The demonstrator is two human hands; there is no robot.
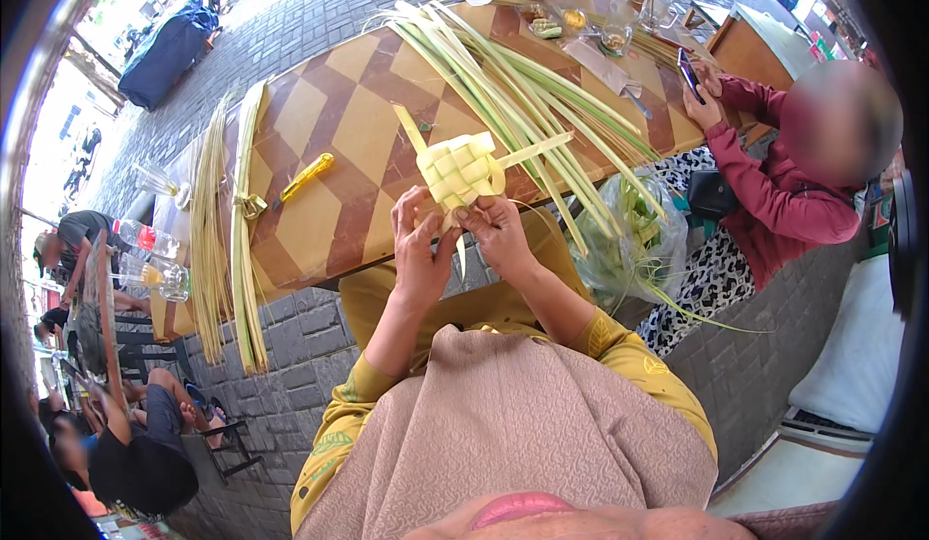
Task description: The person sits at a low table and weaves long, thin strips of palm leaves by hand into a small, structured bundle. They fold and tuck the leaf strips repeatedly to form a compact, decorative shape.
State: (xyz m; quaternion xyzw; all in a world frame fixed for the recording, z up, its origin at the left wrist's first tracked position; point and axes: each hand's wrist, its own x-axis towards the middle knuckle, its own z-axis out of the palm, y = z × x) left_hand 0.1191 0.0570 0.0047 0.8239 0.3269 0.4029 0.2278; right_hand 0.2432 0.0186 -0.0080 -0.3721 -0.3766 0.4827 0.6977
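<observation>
Both my hands hold a woven palm-leaf pouch (459,170) just off the near edge of the table (348,199). My left hand (423,239) pinches its lower corner, and my right hand (496,231) grips the same corner with thumb and fingers. Loose leaf ends stick out at the pouch's upper left and right, and one hangs below my fingers. A yellow utility knife (306,178) lies left of my hands. Beyond the pouch, long green palm-leaf strips (501,90) spread across the table, some over its near edge. A tied bundle of leaf strips (245,235) lies farther left.
Thin leaf ribs (209,235) and plastic bottles (149,239) lie at the left end. Cups and snacks (546,26) stand at the far right. A person in red (769,177) holds a phone (689,75). A plastic bag (631,235) of leaves hangs by the right edge.
</observation>
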